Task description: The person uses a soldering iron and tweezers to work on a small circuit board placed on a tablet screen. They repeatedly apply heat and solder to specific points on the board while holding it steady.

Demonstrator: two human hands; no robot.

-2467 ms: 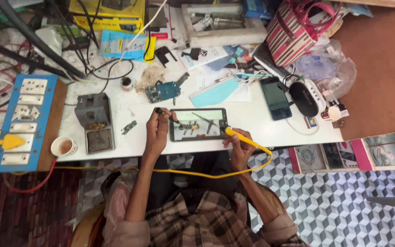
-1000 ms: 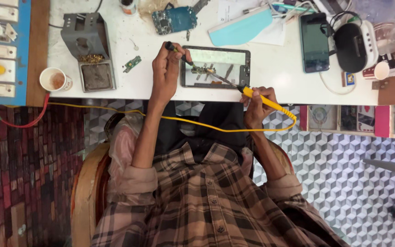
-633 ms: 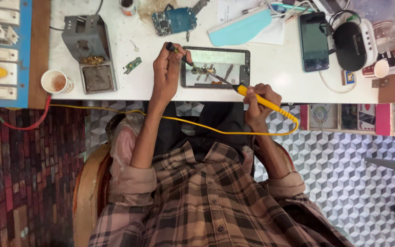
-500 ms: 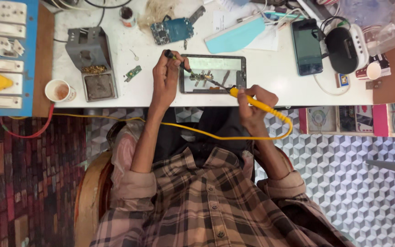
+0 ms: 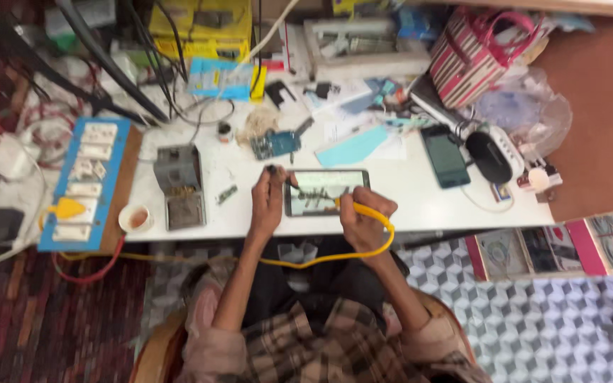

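Yellow soldering iron (image 5: 363, 211) sits gripped in the right hand (image 5: 363, 221), tip on the opened tablet (image 5: 326, 192) at the white table's (image 5: 420, 198) front edge; left hand (image 5: 267, 202) pinches a thin tool; soldering looks underway, unfinished

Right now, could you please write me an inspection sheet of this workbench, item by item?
Surface: white table, crowded along the back, barer near the front edge.
Job's things: opened tablet lying flat; yellow-handled soldering iron over it.
Clutter: grey soldering stand, small cup, blue circuit board, dark phone, striped bag, plastic bag.
Hands: left hand pinches a thin tool at the tablet's left edge; right hand grips the iron.
Cables: yellow cord loops below the table edge; black cables at back left.
Surroundings: blue socket board on the left, patterned floor.
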